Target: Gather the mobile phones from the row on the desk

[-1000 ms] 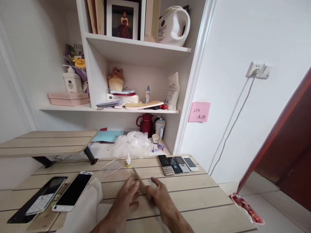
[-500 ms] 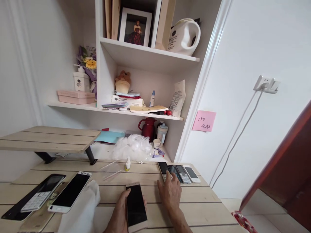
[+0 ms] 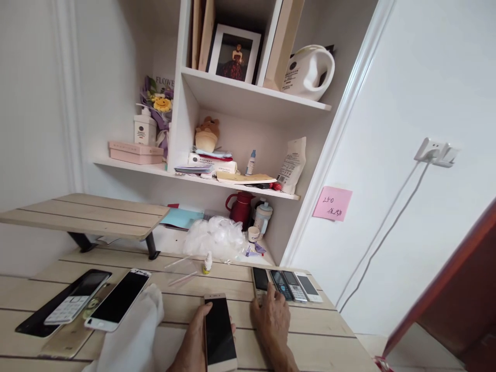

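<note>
My left hand [image 3: 195, 338] is wrapped round a gold-rimmed smartphone [image 3: 220, 333], its dark screen facing up and the thumb along its left edge. To the right, my right hand [image 3: 272, 318] is closed over the lower end of a keypad phone [image 3: 260, 279], thumb on its left side and fingers on top. That phone lies leftmost in a row on the table, and the hand hides its keys. Beside it lie a dark keypad phone [image 3: 281, 285], a silver keypad phone [image 3: 295, 287] and a white phone [image 3: 309, 287].
At left lie a white smartphone [image 3: 118, 299], a white keypad phone [image 3: 77, 299] overlapping a black phone [image 3: 31, 323], and a gold phone [image 3: 65, 341]. A white cloth [image 3: 134, 330] is nearby. Behind stand a small bottle [image 3: 207, 263], a plastic bag [image 3: 215, 237] and a raised wooden stand [image 3: 85, 217].
The view has tilted and shifted slightly. My right hand's fingers have drawn in on the leftmost keypad phone, which now sits a little apart from its neighbour. My left hand still holds the smartphone.
</note>
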The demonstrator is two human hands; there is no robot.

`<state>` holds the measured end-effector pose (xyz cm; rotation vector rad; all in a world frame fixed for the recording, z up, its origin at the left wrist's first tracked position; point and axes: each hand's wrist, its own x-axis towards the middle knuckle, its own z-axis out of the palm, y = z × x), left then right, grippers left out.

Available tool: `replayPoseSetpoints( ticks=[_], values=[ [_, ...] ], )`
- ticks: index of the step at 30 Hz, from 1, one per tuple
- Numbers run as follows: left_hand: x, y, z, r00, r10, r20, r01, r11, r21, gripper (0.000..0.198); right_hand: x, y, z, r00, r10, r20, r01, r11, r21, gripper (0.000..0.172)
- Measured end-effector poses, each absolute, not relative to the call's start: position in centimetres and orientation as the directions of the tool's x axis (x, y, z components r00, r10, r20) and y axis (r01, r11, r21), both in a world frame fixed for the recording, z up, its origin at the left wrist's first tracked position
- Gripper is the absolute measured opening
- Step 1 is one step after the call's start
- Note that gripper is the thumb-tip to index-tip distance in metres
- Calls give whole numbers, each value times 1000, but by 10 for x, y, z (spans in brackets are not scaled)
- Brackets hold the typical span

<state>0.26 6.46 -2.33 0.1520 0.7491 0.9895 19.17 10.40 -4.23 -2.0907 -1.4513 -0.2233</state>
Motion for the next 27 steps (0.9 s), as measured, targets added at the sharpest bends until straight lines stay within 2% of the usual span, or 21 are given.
replayPoseSetpoints(
  ticks=[2, 6, 9, 13, 16, 18, 20, 21, 23, 27],
  values=[
    [4, 63, -24, 313, 813, -490, -707, 545, 452, 44, 187, 96, -44, 395, 823, 408, 887, -227, -402, 53],
    [6, 64, -32, 205, 886, -416, -758, 413, 505, 36, 171, 74, -54, 370, 901, 225, 730, -132, -671, 60],
    [8, 65, -37, 208, 908, -364, -779, 379, 499, 33, 151, 56, -69, 288, 937, 198, 668, -49, -742, 62],
    [9, 68, -40, 250, 858, -449, -751, 464, 469, 29, 131, 40, -84, 82, 894, 441, 692, 267, -671, 63],
    [10, 68, -43, 215, 862, -460, -747, 449, 491, 23, 140, 44, -74, -77, 878, 472, 668, 397, -630, 47],
    [10, 68, -43, 215, 866, -452, -722, 453, 523, 23, 160, 56, -58, -23, 897, 442, 755, 305, -581, 37],
    [10, 67, -41, 224, 854, -469, -690, 479, 543, 25, 186, 74, -41, 102, 894, 436, 927, 73, -367, 35],
    [10, 67, -40, 225, 843, -489, -679, 496, 542, 26, 200, 83, -34, 149, 886, 439, 944, 5, -330, 38],
    [10, 67, -38, 246, 812, -529, -663, 539, 518, 28, 224, 101, -25, 198, 878, 437, 954, -70, -291, 41],
    [9, 71, -40, 285, 793, -539, -680, 563, 470, 27, 250, 126, -27, 263, 889, 375, 954, -183, -236, 35]
  ],
)
